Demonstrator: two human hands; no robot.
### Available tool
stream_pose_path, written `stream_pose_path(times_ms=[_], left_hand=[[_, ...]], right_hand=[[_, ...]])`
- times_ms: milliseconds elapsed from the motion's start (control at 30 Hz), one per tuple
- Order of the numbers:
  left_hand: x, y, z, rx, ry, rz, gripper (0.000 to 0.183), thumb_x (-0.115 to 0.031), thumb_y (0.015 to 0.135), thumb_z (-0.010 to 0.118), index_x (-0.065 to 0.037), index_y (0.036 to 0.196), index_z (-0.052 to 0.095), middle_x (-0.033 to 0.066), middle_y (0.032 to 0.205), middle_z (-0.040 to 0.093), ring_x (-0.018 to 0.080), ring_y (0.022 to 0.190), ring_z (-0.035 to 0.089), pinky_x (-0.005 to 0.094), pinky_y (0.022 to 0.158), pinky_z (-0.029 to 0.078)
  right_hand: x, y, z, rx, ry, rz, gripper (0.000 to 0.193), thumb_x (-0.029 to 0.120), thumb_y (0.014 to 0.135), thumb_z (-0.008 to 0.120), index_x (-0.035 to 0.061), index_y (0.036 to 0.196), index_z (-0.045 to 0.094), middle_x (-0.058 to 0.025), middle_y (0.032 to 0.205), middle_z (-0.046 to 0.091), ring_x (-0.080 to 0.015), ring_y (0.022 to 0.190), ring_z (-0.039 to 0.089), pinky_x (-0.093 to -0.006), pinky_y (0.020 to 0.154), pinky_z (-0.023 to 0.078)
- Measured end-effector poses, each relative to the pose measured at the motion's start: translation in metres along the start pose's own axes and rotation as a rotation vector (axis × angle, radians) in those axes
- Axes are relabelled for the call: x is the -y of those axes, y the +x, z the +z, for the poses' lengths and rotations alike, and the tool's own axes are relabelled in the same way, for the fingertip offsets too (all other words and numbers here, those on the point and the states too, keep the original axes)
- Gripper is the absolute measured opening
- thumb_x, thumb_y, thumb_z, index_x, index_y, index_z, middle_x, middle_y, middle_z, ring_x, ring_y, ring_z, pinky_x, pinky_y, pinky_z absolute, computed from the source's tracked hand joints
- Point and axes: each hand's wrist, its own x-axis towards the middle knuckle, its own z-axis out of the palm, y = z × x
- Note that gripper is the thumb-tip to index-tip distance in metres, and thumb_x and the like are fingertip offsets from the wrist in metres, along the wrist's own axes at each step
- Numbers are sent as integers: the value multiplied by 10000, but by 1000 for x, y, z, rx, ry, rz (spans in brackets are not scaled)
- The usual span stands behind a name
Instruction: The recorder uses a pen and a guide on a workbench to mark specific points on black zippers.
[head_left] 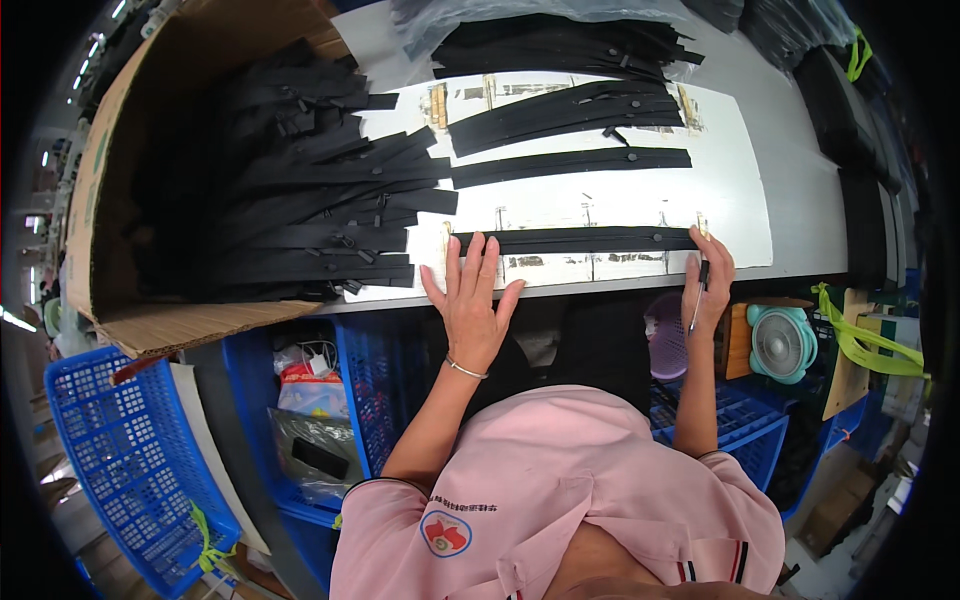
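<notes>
A black zipper (580,240) lies straight across a marked white board (720,200), close to the table's front edge. My left hand (472,310) rests flat with fingers spread, its fingertips on the zipper's left end. At the other end, the fingertips of my right hand (710,290) touch the zipper, while a pen (701,285) is held in that hand, pointing down toward me. Farther back on the board are a single zipper (570,167), a small fanned stack of zippers (560,118) and a bigger pile of zippers (550,48).
To the left, a cardboard box (90,220) on its side spills many black zippers (300,190) onto the board. Clear plastic sheeting (560,10) lies at the back. Below the table are blue crates (130,450), a phone (320,458) in one, and a small teal fan (783,343).
</notes>
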Motion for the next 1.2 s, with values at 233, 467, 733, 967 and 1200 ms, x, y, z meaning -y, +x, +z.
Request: stream_pose_path(times_ms=[233,467,733,967,1200], left_hand=[[0,-1,1,-40,-22,-32,680,-394,879,756,-141,1471,539,84,1524,498,316,1482,357,635,1173,111],[-2,0,3,-65,-28,-21,672,-413,874,748,-144,1456,545,75,1524,492,296,1472,374,629,1171,139],[1,-2,4,-93,-69,-44,683,-408,876,746,-105,1455,549,61,1512,513,284,1469,386,591,1189,113],[1,-2,4,-81,-66,-41,712,-405,864,756,-103,1469,533,58,1518,509,282,1473,380,590,1191,107],[1,-3,4,-71,-47,-48,714,-405,861,760,-113,1472,533,65,1519,510,281,1481,370,589,1194,104]], right_hand=[[105,19,54,278,770,268,164,73,984,638,13,1109,723,-86,985,732,-149,921,653,-275,812,515],[147,16,114,459,897,269,147,103,990,652,-30,1036,693,-60,928,722,-108,788,680,-241,693,517],[155,15,119,495,729,168,160,134,988,666,-16,1036,692,-81,940,732,-149,808,718,-262,695,538],[157,15,119,495,643,105,169,139,1008,654,-17,1061,694,-68,877,717,-95,779,668,-235,687,523],[147,13,115,539,649,37,158,116,994,648,-28,973,711,-64,814,713,-94,692,643,-244,621,503]])
